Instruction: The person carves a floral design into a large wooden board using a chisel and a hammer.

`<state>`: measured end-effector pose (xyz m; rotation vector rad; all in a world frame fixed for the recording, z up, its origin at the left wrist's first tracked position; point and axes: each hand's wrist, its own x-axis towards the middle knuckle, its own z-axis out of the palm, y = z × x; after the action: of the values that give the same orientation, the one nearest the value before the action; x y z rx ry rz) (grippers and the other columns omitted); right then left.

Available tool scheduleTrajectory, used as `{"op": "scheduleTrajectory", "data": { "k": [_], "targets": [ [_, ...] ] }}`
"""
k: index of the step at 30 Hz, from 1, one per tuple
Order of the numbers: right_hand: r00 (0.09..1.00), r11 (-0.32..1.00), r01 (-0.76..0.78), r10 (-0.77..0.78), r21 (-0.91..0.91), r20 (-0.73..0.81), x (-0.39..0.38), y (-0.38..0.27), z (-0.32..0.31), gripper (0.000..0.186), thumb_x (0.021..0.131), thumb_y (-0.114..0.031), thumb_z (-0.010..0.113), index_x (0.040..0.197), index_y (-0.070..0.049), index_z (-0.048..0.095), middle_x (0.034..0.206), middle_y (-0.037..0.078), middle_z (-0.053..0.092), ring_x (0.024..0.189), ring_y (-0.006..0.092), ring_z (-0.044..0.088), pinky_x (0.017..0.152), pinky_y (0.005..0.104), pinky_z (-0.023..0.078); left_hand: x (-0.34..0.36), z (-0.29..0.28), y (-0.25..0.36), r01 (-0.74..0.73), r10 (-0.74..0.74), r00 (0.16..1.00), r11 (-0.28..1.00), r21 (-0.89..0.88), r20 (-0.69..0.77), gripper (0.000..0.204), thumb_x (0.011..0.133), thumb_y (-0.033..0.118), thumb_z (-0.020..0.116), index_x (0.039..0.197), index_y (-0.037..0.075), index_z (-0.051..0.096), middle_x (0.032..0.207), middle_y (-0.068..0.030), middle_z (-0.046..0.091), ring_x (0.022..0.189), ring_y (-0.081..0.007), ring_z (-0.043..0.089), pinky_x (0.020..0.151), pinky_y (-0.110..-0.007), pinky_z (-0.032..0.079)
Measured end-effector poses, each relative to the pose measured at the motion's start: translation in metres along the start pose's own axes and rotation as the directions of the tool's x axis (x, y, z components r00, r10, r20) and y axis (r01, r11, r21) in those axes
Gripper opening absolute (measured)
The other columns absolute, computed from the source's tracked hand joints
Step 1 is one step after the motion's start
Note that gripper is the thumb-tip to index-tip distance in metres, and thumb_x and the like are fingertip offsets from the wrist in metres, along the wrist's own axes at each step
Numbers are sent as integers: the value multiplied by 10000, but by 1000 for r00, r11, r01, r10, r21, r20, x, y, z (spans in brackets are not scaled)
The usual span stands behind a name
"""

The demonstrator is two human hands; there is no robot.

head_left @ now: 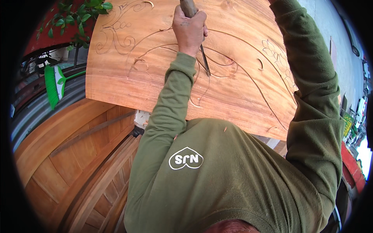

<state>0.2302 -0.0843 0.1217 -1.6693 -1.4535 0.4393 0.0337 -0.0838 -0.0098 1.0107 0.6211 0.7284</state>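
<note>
My left hand (189, 31) is wrapped round the wooden handle of a carving chisel (205, 61). Its dark, narrow blade slants down from the fist, with the tip on a broad reddish-brown wooden board (248, 50). Curved grooves run across the board, and several thin wood shavings (260, 64) lie on it. My right arm (311, 58), in a green sleeve, reaches up past the board's right side. The right hand lies beyond the top edge, with only a sliver of skin showing at the cuff. The chisel's upper handle is cut off by the picture's edge.
Pencilled scrolls and flowers mark the board's left and right parts. Panelled wooden pieces (58, 167) stand at the lower left. A green and white broom (56, 86) and a leafy plant (79, 19) are on the left. Paved ground (324, 19) stretches along the right.
</note>
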Motion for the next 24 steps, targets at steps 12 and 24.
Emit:
{"op": "scheduleTrajectory", "data": {
  "k": [12, 24],
  "targets": [
    [984, 977, -180, 180, 115, 8, -19, 5, -11, 736, 893, -3, 647, 1584, -127, 425, 1340, 93, 684, 906, 188, 639, 810, 338, 534, -3, 7, 3, 27, -25, 997, 999, -28, 76, 188, 857, 29, 658, 933, 30, 486, 639, -40, 543, 425, -113, 531, 377, -290, 443],
    [969, 983, -177, 183, 49, -165, -35, -14, -32, 734, 891, -12, 667, 1578, -80, 418, 1327, 81, 666, 1091, 173, 622, 918, 328, 531, -9, 14, 0, 40, -46, 985, 998, 38, 163, 202, 872, 51, 678, 956, 34, 495, 680, -17, 540, 430, -100, 535, 367, -278, 426]
  ]
}}
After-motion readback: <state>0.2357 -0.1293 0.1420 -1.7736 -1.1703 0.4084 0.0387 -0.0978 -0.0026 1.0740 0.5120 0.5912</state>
